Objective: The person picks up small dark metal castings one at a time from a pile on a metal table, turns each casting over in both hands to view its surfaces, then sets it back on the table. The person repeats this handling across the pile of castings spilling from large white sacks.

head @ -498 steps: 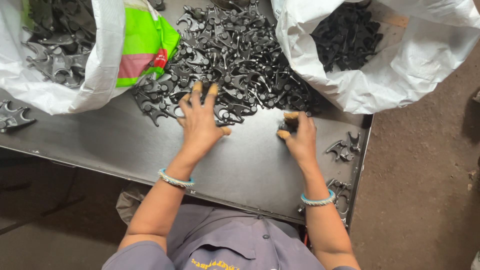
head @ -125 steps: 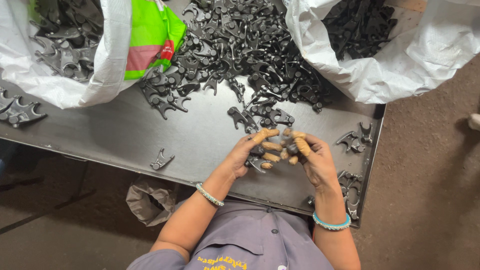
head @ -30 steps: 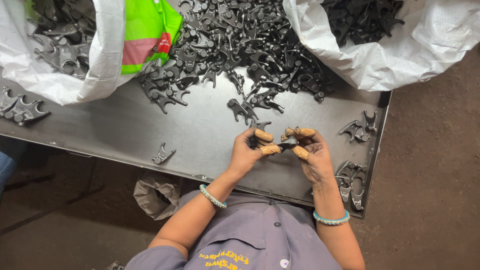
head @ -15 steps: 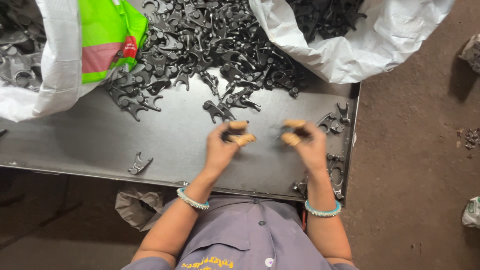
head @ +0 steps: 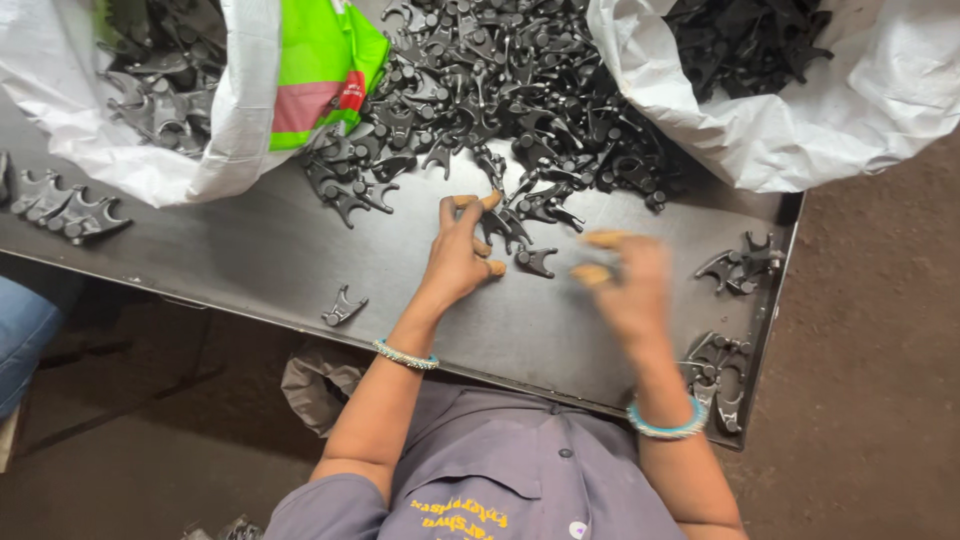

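a dark metal table (head: 250, 255) carries a heap of black forked metal parts (head: 500, 90) between two white sacks (head: 800, 130). the left hand (head: 460, 255) lies with fingers spread, touching parts at the heap's near edge, gripping nothing. the right hand (head: 625, 280) is blurred just above the table; i cannot tell whether it holds anything. one loose part (head: 537, 261) lies between the hands.
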